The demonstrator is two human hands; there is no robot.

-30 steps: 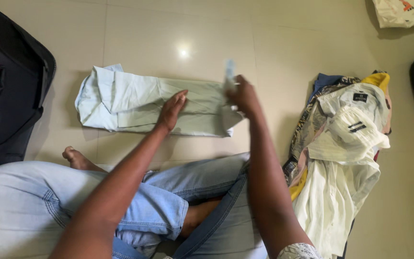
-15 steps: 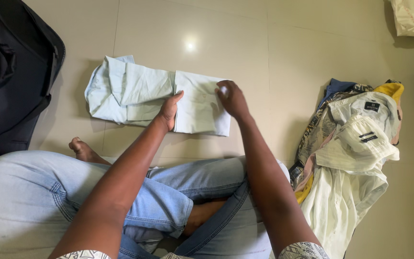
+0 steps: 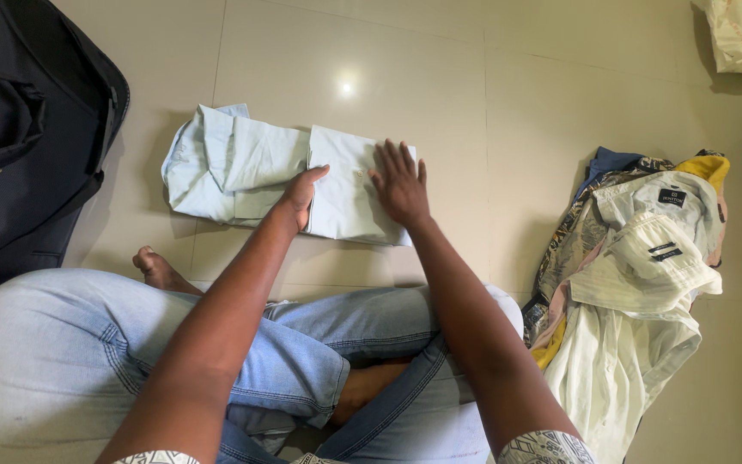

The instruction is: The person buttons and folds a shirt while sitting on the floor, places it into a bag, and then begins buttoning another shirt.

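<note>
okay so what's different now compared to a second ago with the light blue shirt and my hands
The right hand carried the right end of the light blue shirt leftward over the middle, let it go, and now lies flat on the fold. The left hand stayed pressed at the crease. The clothes pile and dark bag have not moved.

Pale blue shirt (image 3: 251, 167) lies half-folded on tiled floor (image 3: 440, 77). Left hand (image 3: 301, 191) pins fold edge; right hand (image 3: 400, 182) flat on folded panel, fingers spread. Clothes pile (image 3: 637, 258) at right, dark bag (image 3: 19, 137) at left.
</note>
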